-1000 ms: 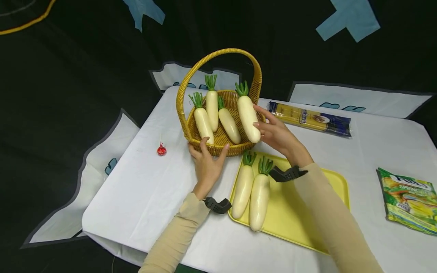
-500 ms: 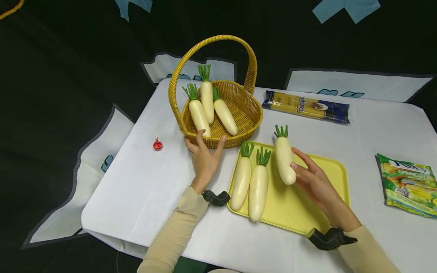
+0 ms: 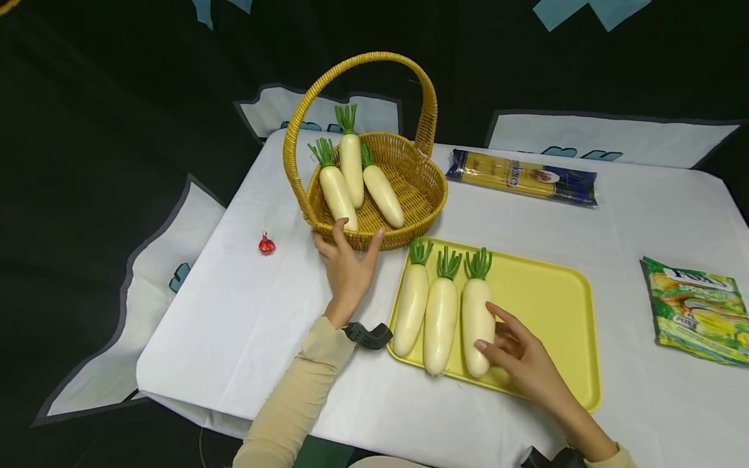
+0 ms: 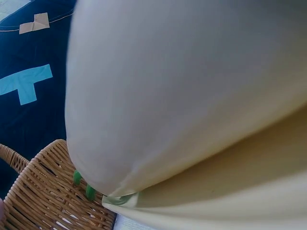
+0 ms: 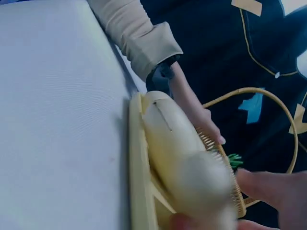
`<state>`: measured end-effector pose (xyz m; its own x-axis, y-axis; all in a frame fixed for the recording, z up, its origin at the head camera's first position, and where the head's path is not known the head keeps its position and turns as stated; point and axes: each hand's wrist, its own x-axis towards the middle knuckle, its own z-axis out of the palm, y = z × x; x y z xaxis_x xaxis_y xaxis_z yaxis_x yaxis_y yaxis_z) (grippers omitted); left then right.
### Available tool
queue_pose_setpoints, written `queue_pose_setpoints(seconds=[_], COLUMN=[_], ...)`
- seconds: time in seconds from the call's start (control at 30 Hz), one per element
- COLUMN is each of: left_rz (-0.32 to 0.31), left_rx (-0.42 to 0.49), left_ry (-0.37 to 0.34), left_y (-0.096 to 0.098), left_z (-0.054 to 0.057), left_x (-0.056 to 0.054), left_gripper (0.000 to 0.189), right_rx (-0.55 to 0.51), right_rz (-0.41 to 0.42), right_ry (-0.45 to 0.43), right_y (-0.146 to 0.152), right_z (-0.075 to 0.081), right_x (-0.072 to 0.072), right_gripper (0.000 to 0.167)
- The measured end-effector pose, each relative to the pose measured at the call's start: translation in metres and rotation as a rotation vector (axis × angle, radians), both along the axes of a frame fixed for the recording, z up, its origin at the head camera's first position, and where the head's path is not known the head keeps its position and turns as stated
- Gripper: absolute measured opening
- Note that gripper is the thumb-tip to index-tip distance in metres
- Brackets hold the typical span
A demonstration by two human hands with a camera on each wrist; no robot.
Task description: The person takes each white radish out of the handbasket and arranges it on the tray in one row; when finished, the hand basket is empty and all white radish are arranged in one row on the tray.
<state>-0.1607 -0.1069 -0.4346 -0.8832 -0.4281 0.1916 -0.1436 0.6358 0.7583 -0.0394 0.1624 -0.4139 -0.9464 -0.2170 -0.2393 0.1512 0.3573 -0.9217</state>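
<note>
My left hand point(image 3: 350, 270) grips the front rim of a yellow wicker basket point(image 3: 404, 239) with a tall arched handle. Inside it, 3 white radishes point(image 3: 383, 195) with green tops lean toward the left side. Three more lie side by side on a yellow tray point(image 3: 544, 292), tops pointing away. My right hand point(image 3: 529, 357) holds the rightmost white radish point(image 3: 476, 318), thumb on its upper side and fingertips along its right flank. Up close in the left wrist view, a pale radish point(image 4: 168, 96) fills most of the picture, hiding the left hand's grip.
A red-wrapped lollipop point(image 3: 266, 244) lies left of the basket on the white-covered table point(image 3: 234, 338). Behind the tray is a blue and yellow pasta packet point(image 3: 521, 179). At the right lies a green FOX'S bag point(image 3: 696, 312). Dark cloth hangs behind the table.
My right hand has carried a radish out of the basket, down and to the right, and laid it on the tray beside the other two. The left hand has stayed on the basket rim.
</note>
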Motion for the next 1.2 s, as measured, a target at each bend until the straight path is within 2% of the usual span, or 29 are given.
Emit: queue_pose_setpoints(seconds=[0.13, 0.23, 0.37, 0.63, 0.8, 0.9, 1.07, 1.2], left_rz=[-0.007, -0.009, -0.008, -0.013, -0.002, 0.002, 0.001, -0.005], left_rx=[0.002, 0.001, 0.002, 0.031, 0.028, 0.023, 0.022, 0.026], left_ry=[-0.005, -0.004, -0.006, -0.029, -0.030, -0.027, -0.026, -0.030], left_y=[-0.001, -0.002, -0.002, -0.002, -0.002, -0.004, -0.005, -0.003], left_z=[0.000, 0.001, 0.003, 0.004, 0.003, 0.004, 0.003, 0.002], left_x=[0.001, 0.000, -0.002, 0.001, 0.001, 0.001, 0.000, 0.001], left_gripper=[0.074, 0.074, 0.074, 0.073, 0.073, 0.073, 0.074, 0.075], right_rx=[0.069, 0.146, 0.208, 0.259, 0.222, 0.157, 0.035, 0.001], right_rz=[0.033, -0.001, -0.038, -0.058, -0.082, -0.105, -0.148, -0.158], right_ry=[0.088, 0.146, 0.168, 0.221, 0.280, 0.326, 0.396, 0.427], right_y=[-0.006, -0.009, -0.012, -0.013, -0.011, -0.010, -0.007, -0.006], right_z=[0.000, 0.000, 0.002, 0.003, 0.001, 0.004, 0.013, 0.016], right_x=[0.002, 0.002, 0.000, -0.001, -0.007, -0.017, -0.045, -0.064], right_gripper=[0.053, 0.048, 0.044, 0.039, 0.031, 0.028, 0.027, 0.028])
